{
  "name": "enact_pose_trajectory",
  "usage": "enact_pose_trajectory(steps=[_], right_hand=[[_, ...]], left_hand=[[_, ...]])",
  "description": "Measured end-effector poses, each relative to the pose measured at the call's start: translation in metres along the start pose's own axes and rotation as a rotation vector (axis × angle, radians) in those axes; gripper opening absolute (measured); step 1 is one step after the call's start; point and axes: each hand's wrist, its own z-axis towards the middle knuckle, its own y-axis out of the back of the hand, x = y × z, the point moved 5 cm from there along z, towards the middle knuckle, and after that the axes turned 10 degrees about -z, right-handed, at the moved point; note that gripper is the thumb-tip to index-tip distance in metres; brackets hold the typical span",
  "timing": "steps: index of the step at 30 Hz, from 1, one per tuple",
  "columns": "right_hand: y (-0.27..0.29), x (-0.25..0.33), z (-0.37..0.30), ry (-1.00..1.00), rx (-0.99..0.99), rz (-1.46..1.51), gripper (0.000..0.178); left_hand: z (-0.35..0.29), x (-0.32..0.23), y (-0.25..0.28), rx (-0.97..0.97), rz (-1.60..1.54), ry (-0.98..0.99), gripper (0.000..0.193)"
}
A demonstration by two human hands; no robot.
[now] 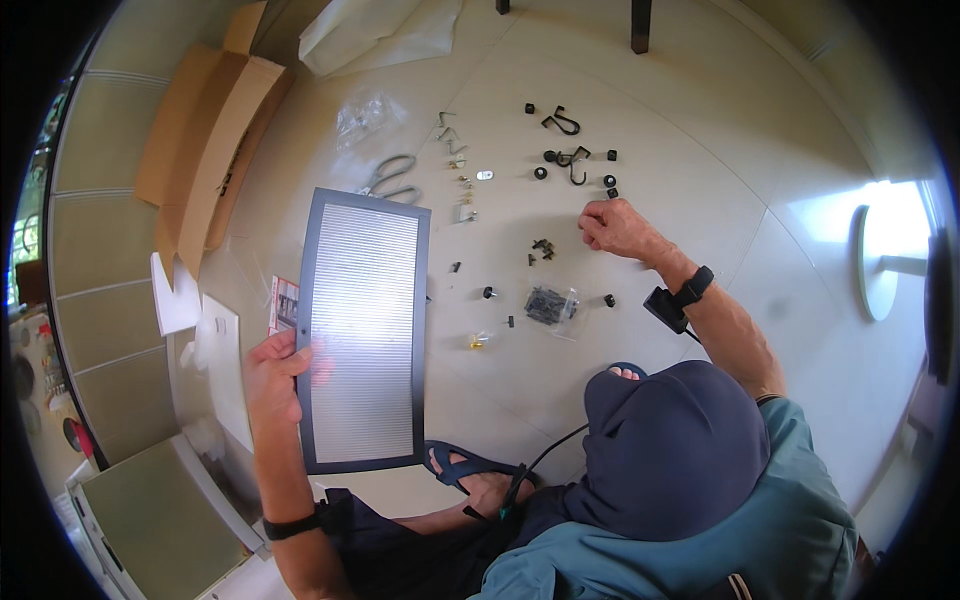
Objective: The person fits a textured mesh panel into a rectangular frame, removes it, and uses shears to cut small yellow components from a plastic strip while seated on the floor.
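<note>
"Grey frame (319, 250), ribbed sheet (365, 400): from the far left, how is the panel (368, 330) held?"

"By its left side, in the left hand (275, 380); the edge is pinched firmly, and fingertips seem dimly visible through the sheet."

"Is much weight expected?"

"Little, judging by the slim build. Stiffness is suggested by the frame, slipperiness by the shiny face, and the sheet may be easily scratched or cracked. With a one-sided hold, the panel could be twisted; both long sides are better gripped, with the sheet left unpressed."

"And beyond it?"

"Scissors (374, 184) are partly hidden by the top edge. Farther right, bagged pieces (548, 306) are laid near loose fittings (542, 248)."

"What is held by the right hand (622, 229)?"

"That cannot be seen; its fingers are curled, near the black knobs (610, 182)."
</note>
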Motion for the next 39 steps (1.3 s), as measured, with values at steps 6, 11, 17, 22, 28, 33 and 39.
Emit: enact_pose_trajectory(steps=[6,11,17,22,28,33,39], right_hand=[[0.0,0.002,0.007,0.037,-0.04,-0.173,0.022],[-0.002,0.002,0.012,-0.002,-0.043,-0.193,0.022],[0.002,0.002,0.009,-0.04,-0.019,-0.167,0.023],[-0.005,0.0,0.008,-0.035,-0.047,-0.163,0.022],[-0.001,0.006,0.008,-0.037,-0.076,-0.158,0.022],[-0.001,0.012,0.019,-0.097,0.003,-0.274,0.023],[-0.011,0.052,0.038,0.209,-0.076,-0.549,0.022]], left_hand=[[0.004,0.046,0.015,-0.078,-0.194,-0.017,0.03],[0.001,0.089,0.007,-0.165,-0.291,-0.1,0.024],[-0.009,0.08,-0.016,-0.151,-0.361,-0.024,0.024],[-0.009,0.072,0.012,-0.28,-0.344,-0.093,0.025],[-0.018,0.072,0.084,-0.575,-0.263,-0.215,0.025],[-0.041,0.06,0.11,-0.723,-0.284,-0.277,0.025],[-0.046,0.068,0.127,-0.807,-0.25,-0.311,0.024]])
